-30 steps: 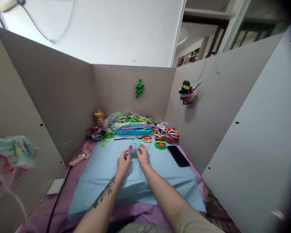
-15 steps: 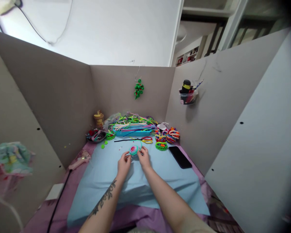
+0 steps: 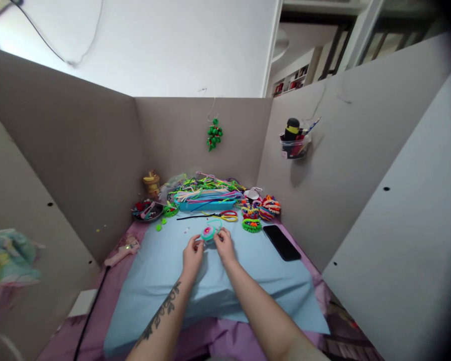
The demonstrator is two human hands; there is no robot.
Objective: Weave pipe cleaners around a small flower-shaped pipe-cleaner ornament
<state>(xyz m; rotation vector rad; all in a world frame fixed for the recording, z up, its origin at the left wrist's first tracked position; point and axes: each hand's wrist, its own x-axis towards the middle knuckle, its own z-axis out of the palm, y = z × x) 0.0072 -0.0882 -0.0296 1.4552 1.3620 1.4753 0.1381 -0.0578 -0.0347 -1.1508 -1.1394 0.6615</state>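
The teal-and-pink coil (image 3: 207, 232) was pinched from both sides, left hand (image 3: 192, 253) and right hand (image 3: 224, 246); each grip clamped on it—best kept snug, evenly turned.

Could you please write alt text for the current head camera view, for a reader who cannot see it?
Both hands, left hand and right hand, pinch a small teal and pink pipe-cleaner disc above a light blue mat. Behind lie a heap of coloured pipe cleaners, and a black phone sits to the right, all inside grey partition walls.

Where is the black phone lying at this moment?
In the head view the black phone lies flat on the blue sheet at the right, beside the right wall panel, just right of the green coil.
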